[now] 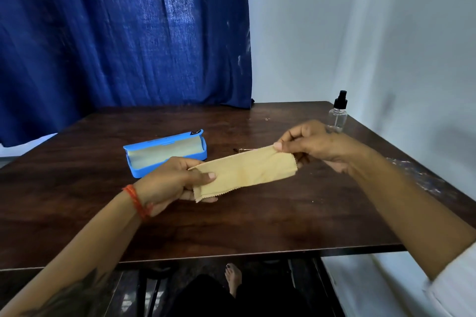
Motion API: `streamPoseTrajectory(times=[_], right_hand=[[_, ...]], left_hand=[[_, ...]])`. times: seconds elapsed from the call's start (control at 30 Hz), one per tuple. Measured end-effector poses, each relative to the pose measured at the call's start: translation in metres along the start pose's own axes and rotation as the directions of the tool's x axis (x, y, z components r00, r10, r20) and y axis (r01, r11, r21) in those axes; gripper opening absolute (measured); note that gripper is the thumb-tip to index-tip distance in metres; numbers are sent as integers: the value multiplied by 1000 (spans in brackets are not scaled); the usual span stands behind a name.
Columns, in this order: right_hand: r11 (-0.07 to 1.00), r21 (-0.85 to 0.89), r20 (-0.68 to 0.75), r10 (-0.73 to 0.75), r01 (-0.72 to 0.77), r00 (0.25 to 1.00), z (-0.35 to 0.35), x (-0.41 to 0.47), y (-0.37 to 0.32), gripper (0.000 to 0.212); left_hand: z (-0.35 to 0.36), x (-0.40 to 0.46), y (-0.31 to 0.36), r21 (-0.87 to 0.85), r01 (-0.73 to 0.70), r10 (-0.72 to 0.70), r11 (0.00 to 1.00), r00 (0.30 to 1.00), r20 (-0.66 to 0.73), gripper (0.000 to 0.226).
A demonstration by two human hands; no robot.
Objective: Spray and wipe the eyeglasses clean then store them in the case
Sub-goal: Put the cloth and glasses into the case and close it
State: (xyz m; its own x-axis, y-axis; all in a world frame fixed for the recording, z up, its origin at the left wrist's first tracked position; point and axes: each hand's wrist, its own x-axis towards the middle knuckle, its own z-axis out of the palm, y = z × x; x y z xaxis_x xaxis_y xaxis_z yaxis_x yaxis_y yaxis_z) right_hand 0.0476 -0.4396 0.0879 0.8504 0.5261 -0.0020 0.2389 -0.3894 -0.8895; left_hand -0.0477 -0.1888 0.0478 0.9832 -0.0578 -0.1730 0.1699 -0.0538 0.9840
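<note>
A tan cleaning cloth (pixel 244 171) is stretched between both hands above the table. My left hand (pixel 172 180) pinches its left end between thumb and fingers. My right hand (pixel 316 144) pinches its upper right corner. Behind the cloth, a thin part of the eyeglasses (pixel 243 149) shows on the table; the rest is hidden by the cloth. The blue eyeglass case (pixel 164 153) lies open at the left, its pale lining showing. A clear spray bottle (pixel 338 114) with a black pump top stands upright at the back right, just behind my right hand.
The dark wooden table (pixel 231 226) has its front edge near me and its right edge by the white wall. A blue curtain (pixel 123 33) hangs behind the table. A bare foot (pixel 233 275) shows below the front edge.
</note>
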Motion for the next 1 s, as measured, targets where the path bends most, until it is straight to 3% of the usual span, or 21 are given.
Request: streamPoseTrajectory(times=[0.1,0.17,0.27,0.37,0.53,0.67,0.77,0.83,0.9,0.97,1.0], right_hand=[[996,-58,18,75,-74,997,5,6,19,14],[990,-125,-35,63,-67,997,11,11,29,11],[947,-321,-112,-33,-5,993,17,18,39,10],[858,-503,-171,-221,107,960,19,20,45,12],[734,-602,-166,-499,313,851,23,4,62,21],[629,-680,-54,-554,375,831,25,-10,71,33],[667,-659,-88,-529,349,844,23,-14,67,34],[731,-590,-178,-534,344,827,24,-14,60,31],[765,-533,-243,-549,363,800,28,-11,48,29],[747,-528,-205,-573,404,793,39,-3,33,25],[728,-536,-149,-581,429,800,47,3,25,23]], left_hand=[[-9,5,-7,30,89,-88,996,995,-41,17],[-10,12,-14,180,73,-51,981,991,-124,16],[-10,20,-23,578,-48,224,814,945,-238,12],[-12,18,-33,789,-178,481,588,861,-165,19],[-18,9,-40,862,-303,630,406,776,-24,26],[-18,2,-41,829,-359,641,429,768,1,27],[-19,-3,-41,802,-370,636,468,772,-15,33],[-21,-7,-38,805,-379,716,457,694,-79,33],[-28,-8,-32,852,-337,819,401,549,-168,24],[-43,-5,-25,904,-237,866,357,447,-225,19],[-52,-2,-22,919,-180,865,350,439,-244,24]])
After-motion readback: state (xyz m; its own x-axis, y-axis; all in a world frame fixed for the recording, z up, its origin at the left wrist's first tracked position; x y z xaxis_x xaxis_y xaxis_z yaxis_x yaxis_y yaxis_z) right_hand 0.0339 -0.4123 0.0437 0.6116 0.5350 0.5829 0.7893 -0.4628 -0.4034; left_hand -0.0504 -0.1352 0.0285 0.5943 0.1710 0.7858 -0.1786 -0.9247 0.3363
